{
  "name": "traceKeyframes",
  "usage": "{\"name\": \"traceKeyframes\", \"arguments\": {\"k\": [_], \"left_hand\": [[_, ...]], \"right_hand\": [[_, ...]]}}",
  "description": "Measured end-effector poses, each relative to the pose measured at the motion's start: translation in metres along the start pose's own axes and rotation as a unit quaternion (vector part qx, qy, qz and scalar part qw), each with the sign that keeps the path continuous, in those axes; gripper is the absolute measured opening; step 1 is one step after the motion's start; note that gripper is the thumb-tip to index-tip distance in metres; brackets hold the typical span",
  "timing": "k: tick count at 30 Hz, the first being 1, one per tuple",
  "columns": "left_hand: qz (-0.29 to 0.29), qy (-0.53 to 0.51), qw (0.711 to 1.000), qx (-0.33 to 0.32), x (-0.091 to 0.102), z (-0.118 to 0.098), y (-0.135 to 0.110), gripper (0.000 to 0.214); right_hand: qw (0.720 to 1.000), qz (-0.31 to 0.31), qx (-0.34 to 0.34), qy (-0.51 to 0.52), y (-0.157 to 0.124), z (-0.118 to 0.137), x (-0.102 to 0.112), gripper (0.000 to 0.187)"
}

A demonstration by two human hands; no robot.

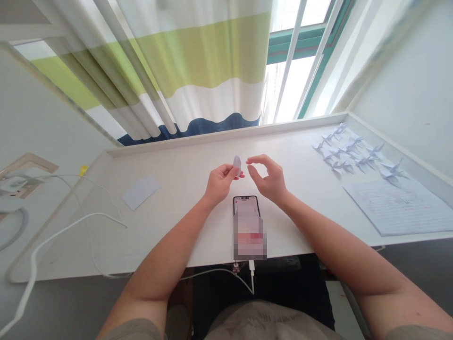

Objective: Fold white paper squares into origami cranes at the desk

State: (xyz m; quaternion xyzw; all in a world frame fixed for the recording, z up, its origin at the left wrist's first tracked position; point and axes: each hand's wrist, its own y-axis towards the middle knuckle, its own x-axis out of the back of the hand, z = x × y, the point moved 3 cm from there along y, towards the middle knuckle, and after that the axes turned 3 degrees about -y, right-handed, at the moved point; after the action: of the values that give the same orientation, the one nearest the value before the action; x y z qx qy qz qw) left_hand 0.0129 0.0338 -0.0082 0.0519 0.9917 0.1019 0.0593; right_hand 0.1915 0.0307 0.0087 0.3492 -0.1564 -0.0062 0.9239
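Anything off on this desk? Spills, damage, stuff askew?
No visible spill or damage. Mildly odd: the phone lies right by the desk's front edge with its white charging cable hanging over, and a pixelated patch covers most of the phone.

White desk [177,174]: phone [247,226] near front edge, small paper [140,191] left, folded-paper cranes [366,162] and written sheet [399,208] right.

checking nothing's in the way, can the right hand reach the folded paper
Probably yes: the right hand looks empty and near, and the folded paper sticks up from the left hand, with nothing seen between.
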Motion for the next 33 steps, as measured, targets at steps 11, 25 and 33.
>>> {"name": "traceKeyframes", "arguments": {"k": [11, 25, 33], "left_hand": [[0.088, -0.002, 0.996, 0.004, -0.005, -0.003, -0.003, 0.045], [0.074, -0.020, 0.997, -0.023, -0.008, -0.006, -0.006, 0.049], [0.107, -0.017, 0.994, 0.001, -0.009, -0.008, -0.009, 0.056]], "right_hand": [[0.982, 0.090, -0.075, 0.148, 0.006, -0.004, 0.002, 0.021], [0.932, 0.079, -0.214, 0.281, 0.013, -0.018, 0.003, 0.027], [0.912, 0.120, -0.241, 0.311, 0.014, -0.014, 0.004, 0.032]]}}
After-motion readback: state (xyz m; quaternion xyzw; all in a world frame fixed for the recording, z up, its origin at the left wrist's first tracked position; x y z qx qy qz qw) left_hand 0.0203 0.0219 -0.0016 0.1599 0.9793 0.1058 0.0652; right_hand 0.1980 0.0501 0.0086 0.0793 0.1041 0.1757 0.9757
